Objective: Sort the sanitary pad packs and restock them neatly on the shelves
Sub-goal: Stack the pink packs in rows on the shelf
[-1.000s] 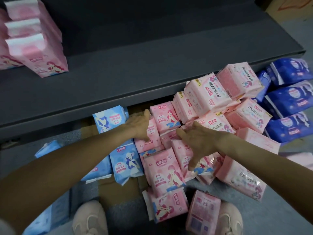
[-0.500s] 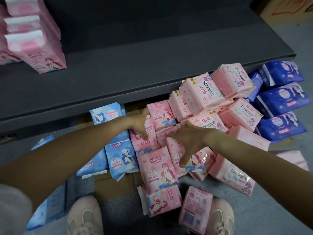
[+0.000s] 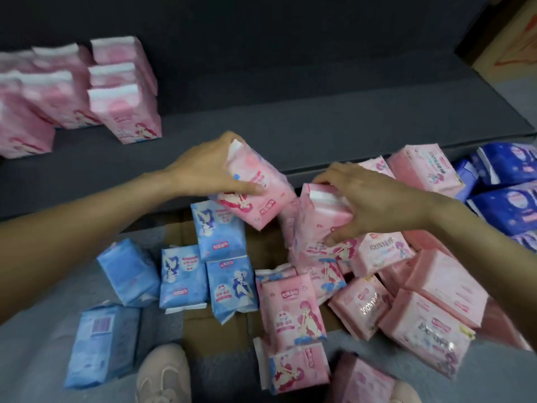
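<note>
While the left hand grips one pink pack, the right hand clutches another pink pack — both fists curled tight.

Both bare forearms reach forward from the lower corners of the view and converge toward the middle. The left hand is turned palm down, its thumb stretched along the near face of a pink pack and its fingers wrapped over the far side, gripping it tilted above the shelf's front edge. The right hand curls over the top of another pink pack, fingertips pressing its front face, thumb hidden.
</note>
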